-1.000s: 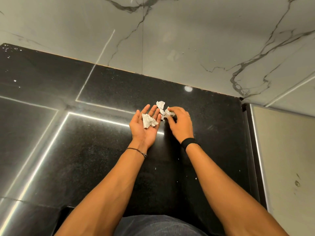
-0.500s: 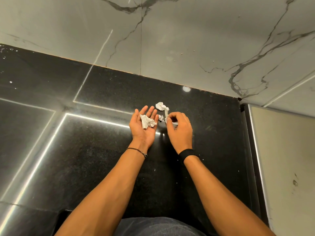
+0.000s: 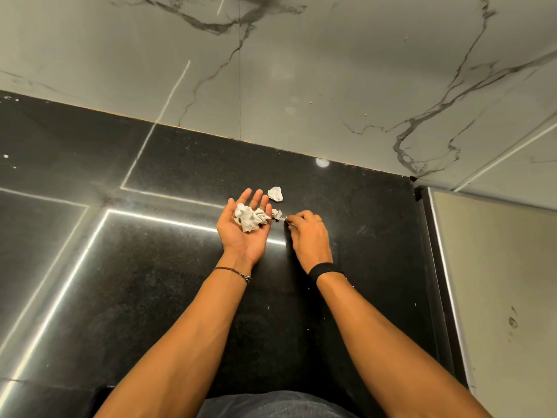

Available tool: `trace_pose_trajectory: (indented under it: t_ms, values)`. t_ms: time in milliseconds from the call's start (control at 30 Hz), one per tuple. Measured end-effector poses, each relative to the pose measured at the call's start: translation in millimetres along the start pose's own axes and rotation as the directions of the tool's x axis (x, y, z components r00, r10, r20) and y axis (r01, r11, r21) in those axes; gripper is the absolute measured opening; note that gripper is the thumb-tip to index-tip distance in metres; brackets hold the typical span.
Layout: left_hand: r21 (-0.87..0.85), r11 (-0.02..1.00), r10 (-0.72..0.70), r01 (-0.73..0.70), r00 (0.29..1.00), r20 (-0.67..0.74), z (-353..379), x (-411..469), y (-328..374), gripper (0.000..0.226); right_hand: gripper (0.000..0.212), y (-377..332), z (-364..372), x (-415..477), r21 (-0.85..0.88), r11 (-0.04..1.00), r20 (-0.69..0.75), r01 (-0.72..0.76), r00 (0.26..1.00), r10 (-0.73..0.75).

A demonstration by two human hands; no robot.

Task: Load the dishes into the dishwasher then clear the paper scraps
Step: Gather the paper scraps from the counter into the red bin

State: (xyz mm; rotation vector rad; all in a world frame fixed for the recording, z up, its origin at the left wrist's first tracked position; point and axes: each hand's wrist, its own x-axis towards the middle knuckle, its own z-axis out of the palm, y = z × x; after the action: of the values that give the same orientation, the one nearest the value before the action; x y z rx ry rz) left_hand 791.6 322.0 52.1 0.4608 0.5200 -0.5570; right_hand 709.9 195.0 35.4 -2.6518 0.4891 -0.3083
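Scraps (image 3: 250, 218) piled in left hand (image 3: 241, 240) have grown.

Bench (image 3: 150, 282): black polished stone, fine speckle, scattered white specks. Bright line reflections (image 3: 165, 220) cross its left half at right angles. One round glare spot (image 3: 321, 162) near the back edge. Wall (image 3: 301, 70) behind: grey marble, dark veins, one vertical seam (image 3: 239, 70). Right of bench: beige panel (image 3: 497, 282), a few dark marks.

Head camera looks steeply down onto countertop (image 3: 150, 297).
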Motion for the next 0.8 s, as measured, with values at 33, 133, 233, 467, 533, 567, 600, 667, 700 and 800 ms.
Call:
trace_pose_trajectory:
  t_ms: [33, 133, 233, 467, 533, 567, 600, 667, 700, 800]
  values:
    - [0.009, 1.0, 0.002, -0.002, 1.0, 0.002, 0.0, -0.2, 0.0, 0.044, 0.014, -1.0, -1.7, -0.9, 0.036, 0.999, -0.022, -0.025, 0.999, 0.026]
    - [0.046, 0.999, 0.014, -0.014, 1.0, -0.002, 1.2, 1.9, -1.6, 0.045, 0.013, -14.7, -13.6, -0.6, 0.316, 0.932, -0.074, -0.176, 0.975, 0.209]
    - [0.052, 0.999, 0.004, -0.006, 1.0, 0.024, 3.2, 5.6, -5.9, 0.046, 0.014, -46.3, -28.5, -0.2, 0.57, 0.816, -0.112, -0.098, 0.974, 0.195]
    - [-0.103, 0.994, -0.031, 0.04, 0.995, 0.091, 2.0, 1.2, -6.4, 0.045, 0.008, -62.3, -30.8, 10.8, 0.68, 0.731, -0.19, -0.06, 0.948, 0.254]
    - [-0.113, 0.993, -0.015, 0.024, 0.996, 0.086, 0.0, 0.3, -2.6, 0.045, 0.013, -43.6, -22.8, 19.9, 0.625, 0.768, -0.156, -0.143, 0.94, 0.303]
    - [-0.11, 0.994, -0.008, 0.017, 0.996, 0.085, -1.5, 0.8, -0.2, 0.044, 0.017, -34.8, -16.4, 23.5, 0.562, 0.808, -0.094, -0.175, 0.958, 0.272]
    - [-0.109, 0.994, -0.005, 0.014, 0.997, 0.083, -2.7, 1.5, 1.6, 0.044, 0.023, -27.9, -10.2, 25.5, 0.481, 0.858, -0.019, -0.181, 0.976, 0.216]
    - [-0.106, 0.994, 0.007, 0.0, 0.998, 0.066, -4.8, 2.3, 5.4, 0.044, 0.031, -20.6, 2.9, 25.6, 0.291, 0.95, 0.093, -0.113, 0.992, 0.09]
    - [-0.105, 0.994, 0.015, -0.009, 0.998, 0.056, -5.2, 3.3, 7.0, 0.044, 0.031, -18.3, 9.1, 24.3, 0.212, 0.976, 0.108, -0.058, 0.994, 0.036]
    - [-0.095, 0.995, 0.044, -0.041, 0.999, 0.03, -6.1, 6.3, 14.0, 0.046, 0.02, -12.9, 19.1, 21.0, 0.131, 0.991, 0.04, 0.018, 0.999, -0.023]
